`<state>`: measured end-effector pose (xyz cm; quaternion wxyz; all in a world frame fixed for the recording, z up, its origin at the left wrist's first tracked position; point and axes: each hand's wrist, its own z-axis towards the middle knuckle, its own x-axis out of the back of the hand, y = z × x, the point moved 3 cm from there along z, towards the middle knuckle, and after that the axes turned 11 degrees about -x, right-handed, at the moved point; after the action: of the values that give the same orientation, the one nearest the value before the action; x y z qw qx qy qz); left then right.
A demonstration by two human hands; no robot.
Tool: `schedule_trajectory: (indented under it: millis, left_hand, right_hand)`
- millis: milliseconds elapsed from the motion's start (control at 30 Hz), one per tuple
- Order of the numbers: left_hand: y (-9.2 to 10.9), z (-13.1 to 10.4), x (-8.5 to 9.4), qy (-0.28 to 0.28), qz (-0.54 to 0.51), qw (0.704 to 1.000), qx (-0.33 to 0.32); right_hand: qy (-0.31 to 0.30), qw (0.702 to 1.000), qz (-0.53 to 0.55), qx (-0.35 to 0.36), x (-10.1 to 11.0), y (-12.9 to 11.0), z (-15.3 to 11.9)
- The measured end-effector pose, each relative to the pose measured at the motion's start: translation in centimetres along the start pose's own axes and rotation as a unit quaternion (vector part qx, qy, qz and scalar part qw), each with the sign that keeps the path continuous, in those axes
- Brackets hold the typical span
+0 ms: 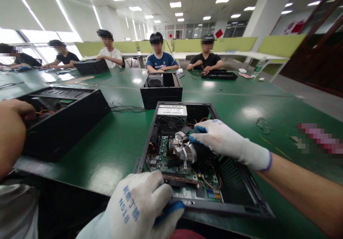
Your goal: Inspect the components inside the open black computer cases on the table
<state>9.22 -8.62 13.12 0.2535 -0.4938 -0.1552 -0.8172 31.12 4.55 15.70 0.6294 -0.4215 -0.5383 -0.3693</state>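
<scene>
The green counter [123, 142] is spreading across the frame, carrying the open case [227, 208] at lower centre, the board [163, 152] lying inside. The left hand [142, 199] is curling at the near rim, its grip unclear; the right hand [225, 139] is holding the cooler [186, 151] over the board.

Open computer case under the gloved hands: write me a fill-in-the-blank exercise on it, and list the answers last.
1. The open case rests on a table whose top is coloured ____.
2. The glove on the left hand is printed with the letter N and the number ____.
3. The finned metal heatsink by the fingers of the right hand is coloured ____.
4. The power supply has a round ____ behind its grille.

Answers: green; 518; silver; fan
</scene>
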Motion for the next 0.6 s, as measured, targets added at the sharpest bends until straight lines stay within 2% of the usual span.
schedule_trajectory:
  millis: [100,200,300,433,533,600]
  left_hand:
    - [0.1,0.1,0.0,-0.005,0.002,1.000,0.016]
    - [0.1,0.2,0.0,0.004,-0.008,1.000,0.016]
    - [0.0,0.2,-0.1,0.019,-0.020,1.000,0.002]
    - [-0.1,0.0,-0.2,0.012,-0.019,1.000,0.010]
    - [0.1,0.0,0.0,-0.003,-0.019,1.000,0.017]
    - [0.2,0.2,0.1,-0.027,-0.015,0.999,0.035]
  right_hand:
    - [0.024,0.998,-0.001,-0.061,1.4,0.4,-0.2]
    - [0.061,0.992,-0.036,-0.106,1.8,1.3,-0.2]
    - [0.079,0.989,-0.087,-0.094,0.7,2.3,0.1]
    - [0.103,0.979,-0.158,-0.078,-0.8,2.7,1.1]
    - [0.085,0.974,-0.188,-0.090,-1.0,2.2,1.7]
    - [0.100,0.972,-0.193,-0.089,-0.5,1.5,1.7]
